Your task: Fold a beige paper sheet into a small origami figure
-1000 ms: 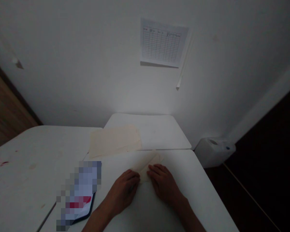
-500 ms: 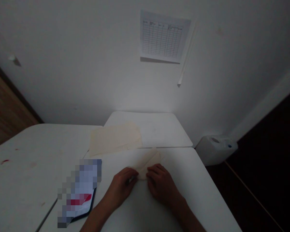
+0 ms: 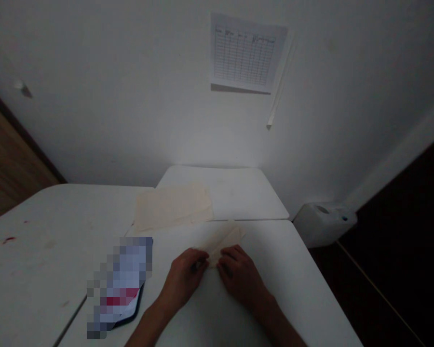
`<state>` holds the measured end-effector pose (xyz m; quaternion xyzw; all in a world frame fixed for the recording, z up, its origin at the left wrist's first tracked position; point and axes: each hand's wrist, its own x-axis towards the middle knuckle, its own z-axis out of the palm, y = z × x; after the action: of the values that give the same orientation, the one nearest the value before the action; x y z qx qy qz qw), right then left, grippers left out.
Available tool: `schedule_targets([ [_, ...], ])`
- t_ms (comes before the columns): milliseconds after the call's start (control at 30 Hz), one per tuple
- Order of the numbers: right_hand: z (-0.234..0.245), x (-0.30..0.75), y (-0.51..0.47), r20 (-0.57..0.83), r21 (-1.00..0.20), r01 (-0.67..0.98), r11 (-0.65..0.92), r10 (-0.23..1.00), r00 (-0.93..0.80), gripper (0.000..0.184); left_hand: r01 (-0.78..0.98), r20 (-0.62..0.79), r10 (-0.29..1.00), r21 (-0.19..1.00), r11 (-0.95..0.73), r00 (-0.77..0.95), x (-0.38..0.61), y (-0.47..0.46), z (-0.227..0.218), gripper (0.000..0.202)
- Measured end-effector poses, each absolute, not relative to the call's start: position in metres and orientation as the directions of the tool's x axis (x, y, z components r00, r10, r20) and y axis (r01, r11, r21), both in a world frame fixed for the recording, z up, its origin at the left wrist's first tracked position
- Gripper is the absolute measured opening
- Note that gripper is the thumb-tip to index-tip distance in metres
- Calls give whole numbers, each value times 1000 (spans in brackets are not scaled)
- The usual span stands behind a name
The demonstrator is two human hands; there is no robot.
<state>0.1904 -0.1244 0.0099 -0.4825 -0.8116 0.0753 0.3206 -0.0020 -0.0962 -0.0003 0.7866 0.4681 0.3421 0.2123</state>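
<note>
One folded sheet, between and beyond the fingertips; likely light, limp, tearable; best held by its edges. Left hand, right hand: fingers pinched together on it.

Between the fingers the thin folded sheet is plain pale cream, like the flat rectangular sheet beyond them to the left. Beneath them the smooth tabletop is white. Left of them, a blurred slab-shaped device shows bluish grey with a crimson band. Far above them, a white rectangular paper bears a grid, seemingly grey in this dim light.
</note>
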Motion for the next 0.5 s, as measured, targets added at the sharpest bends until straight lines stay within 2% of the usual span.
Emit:
schedule_targets([
  [267, 12, 191, -125, 424, -457, 680, 573, 813, -399, 14, 597, 357, 876, 641, -482, 324, -2, -95, -2, 13],
  [500, 11, 196, -125, 368, -392, 693, 605, 793, -485, 21, 608, 350, 883, 640, -470, 313, -2, -97, -1, 14],
])
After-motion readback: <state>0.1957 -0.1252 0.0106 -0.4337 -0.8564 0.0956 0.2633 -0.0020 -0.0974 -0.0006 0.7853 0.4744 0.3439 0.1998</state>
